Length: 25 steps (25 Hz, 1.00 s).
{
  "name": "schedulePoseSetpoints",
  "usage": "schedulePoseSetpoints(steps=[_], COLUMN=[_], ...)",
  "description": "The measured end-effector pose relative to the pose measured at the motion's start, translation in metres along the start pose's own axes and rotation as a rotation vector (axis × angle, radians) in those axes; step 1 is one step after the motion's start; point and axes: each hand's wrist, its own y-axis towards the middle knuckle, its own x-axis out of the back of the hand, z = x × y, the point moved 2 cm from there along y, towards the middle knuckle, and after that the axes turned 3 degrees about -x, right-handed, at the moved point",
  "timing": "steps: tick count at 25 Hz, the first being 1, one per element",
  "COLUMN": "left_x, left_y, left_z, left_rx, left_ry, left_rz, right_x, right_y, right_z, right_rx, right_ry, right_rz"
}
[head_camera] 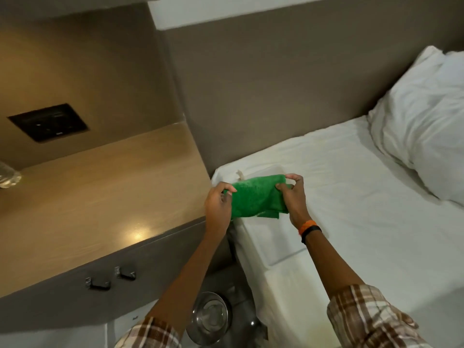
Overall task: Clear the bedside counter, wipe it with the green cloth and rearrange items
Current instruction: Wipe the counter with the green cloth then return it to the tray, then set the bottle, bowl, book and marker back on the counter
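White sheets cover the bed [351,209], which fills the right side of the view, with a pillow [421,121] at its far right. Left of it runs the wooden counter [95,192], its top bare apart from a clear plastic bottle [8,175] at the left edge; a dark switch panel [49,123] sits in the wall above, and two metal handles [111,277] show on the grey front below. On the floor between counter and bed stands a steel bin [209,320], partly hidden by the left forearm.

Stretched between both hands, the green cloth [256,198] hangs over the near corner of the bed, just right of the counter's end and clear of its top. The left hand [218,205] pinches the cloth's left edge between thumb and fingers. The right hand [292,197] pinches the upper right corner the same way, so most of the cloth lies between the two grips, with a folded flap drooping below the right one. An orange and black band [310,228] circles the right wrist.
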Motion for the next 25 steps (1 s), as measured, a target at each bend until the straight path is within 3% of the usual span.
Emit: schedulePoseSetpoints(steps=[4, 10, 15, 21, 25], left_x=[-0.061, -0.170, -0.242, -0.257, -0.206], left_y=[-0.007, -0.033, -0.052, -0.055, -0.032], left_z=[0.018, 0.119, 0.193, 0.213, 0.140], left_rx=[0.116, 0.267, 0.258, -0.070, -0.464], left_ry=[0.027, 0.190, 0.279, 0.695, 0.851], left_rz=[0.148, 0.442, 0.560, 0.681, 0.535], right_x=[0.036, 0.064, 0.078, 0.071, 0.057], right_y=[0.020, 0.088, 0.129, 0.128, 0.085], right_z=[-0.026, -0.132, -0.222, -0.269, -0.195], right_rx=[0.152, 0.055, 0.044, 0.146, 0.419], right_ry=[-0.282, -0.732, -0.895, -1.391, -1.409], right_rz=[-0.065, 0.044, 0.051, 0.114, -0.038])
